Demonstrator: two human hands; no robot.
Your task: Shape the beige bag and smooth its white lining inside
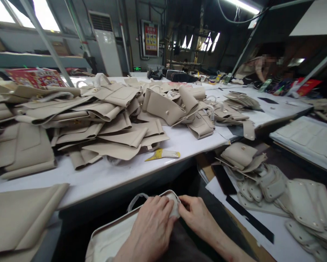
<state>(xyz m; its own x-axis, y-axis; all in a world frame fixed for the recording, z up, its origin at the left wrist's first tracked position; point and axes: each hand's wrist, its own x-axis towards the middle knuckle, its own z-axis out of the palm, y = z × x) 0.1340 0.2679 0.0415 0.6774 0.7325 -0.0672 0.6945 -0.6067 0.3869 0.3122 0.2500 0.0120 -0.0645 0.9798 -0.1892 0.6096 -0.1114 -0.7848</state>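
A beige leather bag panel point(111, 236) with a dark-edged rim lies in my lap, below the table's front edge. My left hand point(152, 229) presses flat on its upper corner. My right hand point(197, 216) pinches the same corner from the right, fingertips touching the panel's rounded end point(172, 200). A thin loop point(134, 202) sticks out behind the panel. Both hands are closed on the piece.
A white table point(119, 174) carries heaps of beige bag parts point(98, 120) and a yellow-white glue tube point(163, 154). More parts point(275, 189) lie on a lower surface at right. A person bends over the far right table point(257, 67).
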